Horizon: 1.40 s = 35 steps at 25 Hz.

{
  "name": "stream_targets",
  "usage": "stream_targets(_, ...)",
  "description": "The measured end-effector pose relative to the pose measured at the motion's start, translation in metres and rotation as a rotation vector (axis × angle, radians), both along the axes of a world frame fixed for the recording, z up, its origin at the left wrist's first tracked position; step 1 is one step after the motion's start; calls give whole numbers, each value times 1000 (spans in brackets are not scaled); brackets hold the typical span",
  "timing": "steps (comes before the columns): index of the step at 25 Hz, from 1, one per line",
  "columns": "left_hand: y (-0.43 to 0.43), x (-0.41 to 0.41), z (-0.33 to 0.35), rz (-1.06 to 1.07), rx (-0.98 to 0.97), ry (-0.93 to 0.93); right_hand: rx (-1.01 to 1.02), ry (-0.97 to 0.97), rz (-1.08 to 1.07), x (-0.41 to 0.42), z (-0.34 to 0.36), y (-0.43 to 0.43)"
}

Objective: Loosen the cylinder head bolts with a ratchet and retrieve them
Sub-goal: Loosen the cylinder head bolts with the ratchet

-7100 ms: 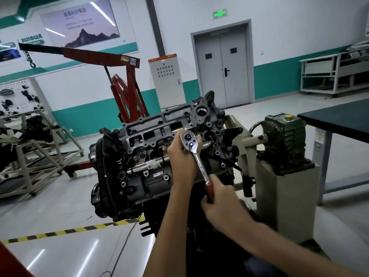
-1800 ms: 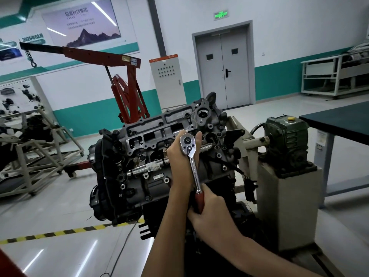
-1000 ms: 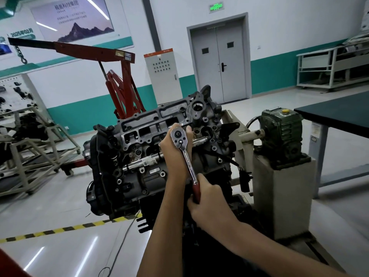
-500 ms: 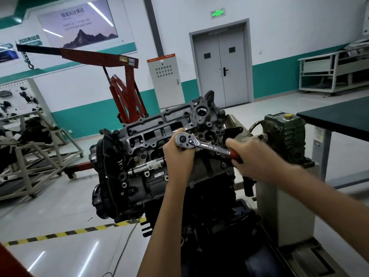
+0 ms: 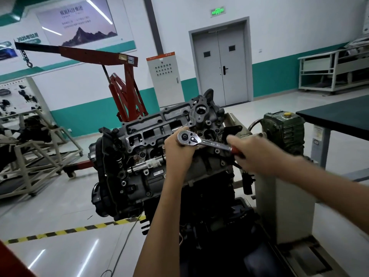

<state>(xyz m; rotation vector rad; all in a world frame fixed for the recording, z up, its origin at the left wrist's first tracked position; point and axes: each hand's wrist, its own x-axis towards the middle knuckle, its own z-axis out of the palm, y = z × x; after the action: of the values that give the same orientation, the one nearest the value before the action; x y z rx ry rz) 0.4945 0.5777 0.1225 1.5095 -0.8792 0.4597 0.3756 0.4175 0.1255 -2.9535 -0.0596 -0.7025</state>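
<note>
A dark engine with its cylinder head (image 5: 163, 126) facing me is mounted on a stand in the middle of the view. A chrome ratchet (image 5: 201, 141) with a red grip lies across the head, its round end over a bolt hole and its handle pointing right. My left hand (image 5: 177, 151) wraps around the ratchet's head from below and hides the socket and bolt. My right hand (image 5: 253, 152) grips the red handle end (image 5: 236, 151). A shiny metal rail (image 5: 147, 164) runs across the engine left of my left hand.
A green gearbox (image 5: 283, 130) on a grey pedestal (image 5: 283, 202) stands right of the engine. A dark-topped table (image 5: 339, 114) is at the far right. A red engine hoist (image 5: 123, 90) stands behind. A second engine stand (image 5: 28, 148) is at left, beyond yellow-black floor tape (image 5: 79, 229).
The ratchet handle has swung from pointing down toward me up to pointing right, carried by my right hand. My left hand has stayed on the ratchet's head.
</note>
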Motion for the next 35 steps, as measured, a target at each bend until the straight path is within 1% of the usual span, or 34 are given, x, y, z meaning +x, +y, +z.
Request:
stream_targets(1,2,0,1,-13,9,2,-121,-44,-25,3,16,-9)
stream_targets(2,3,0,1,-12,7,3,-167,-74,-35,6,23,-12)
stream_targets(3,3,-1,-1,9,-9,-3,-133,-64,-31,6,20,-10)
stream_targets(4,2,-2,-3,42,-31,-10,-36,-40,-16,4,8,-3)
stream_targets(6,-3,-6,-9,101,-104,-18,251,-34,11,-4,-31,30)
stream_targets(9,-15,-12,-11,125,-195,-33,734,-130,45,-4,-68,98)
stream_targets(10,-16,-12,-11,124,-205,-39,860,-145,79,-1,-72,116)
stream_targets(11,-16,-9,-11,109,-216,-23,929,-153,105,2,-76,127)
stream_targets(12,-15,-9,-10,71,-228,27,930,-151,111,1,-75,127)
stream_targets(13,-14,-7,-9,36,-221,80,861,-143,106,-1,-71,117)
stream_targets(14,-12,-4,-8,35,-200,101,743,-121,97,-4,-65,100)
stream_targets(17,-5,2,-5,73,-90,3,270,24,87,-6,-25,32)
stream_targets(18,-3,3,-3,67,-62,-15,104,41,67,-4,-6,13)
stream_targets(20,0,5,-1,39,-28,-22,-166,-47,24,4,27,-9)
stream_targets(21,0,5,0,25,-25,-13,-227,-97,15,8,34,-13)
stream_targets(22,2,4,-1,22,-30,-4,-230,-110,1,8,35,-12)
stream_targets(23,2,2,-1,36,-43,-2,-185,-91,-16,6,28,-9)
stream_targets(24,0,0,-3,66,-58,-1,-77,-62,-21,2,13,-3)
stream_targets(26,-6,-7,-9,121,-130,-2,250,-45,-5,-7,-25,30)
stream_targets(28,-11,-12,-13,131,-216,-25,615,-85,31,-6,-57,79)
stream_targets(29,-13,-12,-14,127,-235,-44,767,-111,46,-3,-67,102)
stream_targets(30,-13,-12,-15,112,-235,-55,863,-119,61,-1,-73,121)
stream_targets(31,-14,-11,-14,86,-229,-40,898,-127,82,1,-75,128)
stream_targets(32,-14,-10,-13,51,-226,6,880,-125,97,-1,-74,124)
stream_targets(33,-13,-9,-11,24,-227,62,801,-115,103,-4,-69,108)
stream_targets(35,-12,-5,-8,19,-204,95,507,-36,87,-9,-48,61)
